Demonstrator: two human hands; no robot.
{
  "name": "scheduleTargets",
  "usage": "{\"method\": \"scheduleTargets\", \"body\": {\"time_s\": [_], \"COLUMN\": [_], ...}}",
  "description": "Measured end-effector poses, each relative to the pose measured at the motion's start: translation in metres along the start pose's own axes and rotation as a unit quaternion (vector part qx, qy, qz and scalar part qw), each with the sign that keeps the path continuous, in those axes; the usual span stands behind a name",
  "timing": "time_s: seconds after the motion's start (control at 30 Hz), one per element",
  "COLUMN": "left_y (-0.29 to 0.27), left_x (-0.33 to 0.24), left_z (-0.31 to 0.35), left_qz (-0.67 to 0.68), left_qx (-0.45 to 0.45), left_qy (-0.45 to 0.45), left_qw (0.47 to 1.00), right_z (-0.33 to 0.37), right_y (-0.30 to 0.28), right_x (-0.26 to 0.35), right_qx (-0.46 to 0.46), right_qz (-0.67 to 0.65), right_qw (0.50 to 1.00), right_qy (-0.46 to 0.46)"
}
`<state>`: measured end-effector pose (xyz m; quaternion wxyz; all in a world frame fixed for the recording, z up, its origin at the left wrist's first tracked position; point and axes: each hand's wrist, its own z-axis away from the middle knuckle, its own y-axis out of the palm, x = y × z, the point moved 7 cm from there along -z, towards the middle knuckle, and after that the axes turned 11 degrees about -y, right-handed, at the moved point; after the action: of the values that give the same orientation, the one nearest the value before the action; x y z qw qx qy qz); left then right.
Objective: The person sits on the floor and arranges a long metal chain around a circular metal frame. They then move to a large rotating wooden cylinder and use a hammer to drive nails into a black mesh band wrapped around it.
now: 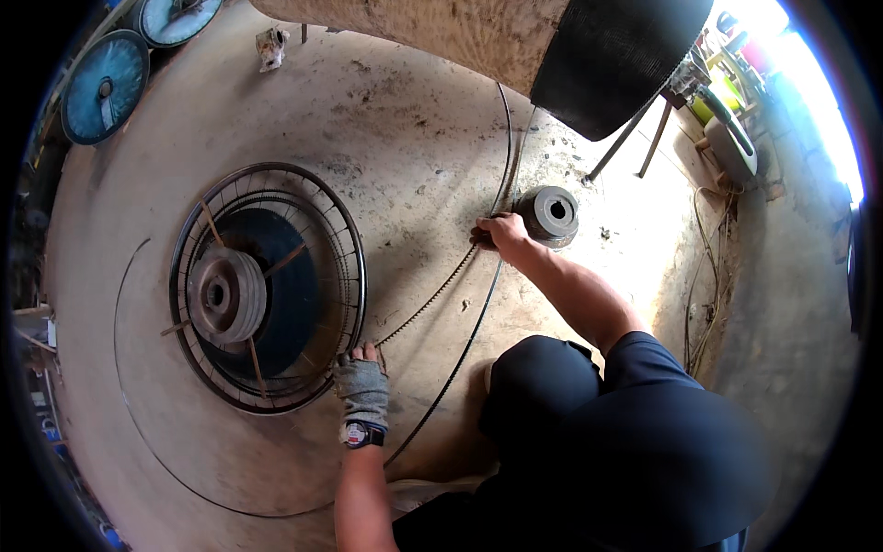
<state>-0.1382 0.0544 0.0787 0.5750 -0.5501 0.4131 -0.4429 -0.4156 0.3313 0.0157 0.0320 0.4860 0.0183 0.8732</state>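
A long, thin, toothed metal strip, a bandsaw blade [425, 304], runs slantwise between my two hands. My right hand [502, 233], bare, is closed around its upper stretch beside a round metal pulley [549, 216] on the floor. My left hand [361, 384], in a grey fingerless glove with a watch at the wrist, has its fingers on the blade's lower stretch. They are bunched next to the rim of a large spoked ring [361, 276]; the thumb is hidden. More toothed coils lie inside the ring, around a dark disc [299, 308] and a grooved pulley [227, 296].
Further loops of thin strip [138, 409] sweep over the concrete floor at left and near my knee [538, 386]. A wooden surface with a black sheet [616, 69] overhangs the far side. Round blue-faced discs [106, 87] lean far left. Cables [708, 267] lie right.
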Motion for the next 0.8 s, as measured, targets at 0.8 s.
{"method": "scheduleTargets", "body": {"time_s": [0.8], "left_y": [-0.012], "left_x": [-0.114], "left_z": [-0.094], "left_qz": [0.092], "left_qx": [-0.028], "left_qy": [0.01], "left_qw": [0.995], "right_z": [0.121], "right_y": [-0.007], "right_x": [-0.012], "right_qx": [0.148], "right_qz": [-0.05], "right_qw": [0.985], "right_qy": [0.073]}}
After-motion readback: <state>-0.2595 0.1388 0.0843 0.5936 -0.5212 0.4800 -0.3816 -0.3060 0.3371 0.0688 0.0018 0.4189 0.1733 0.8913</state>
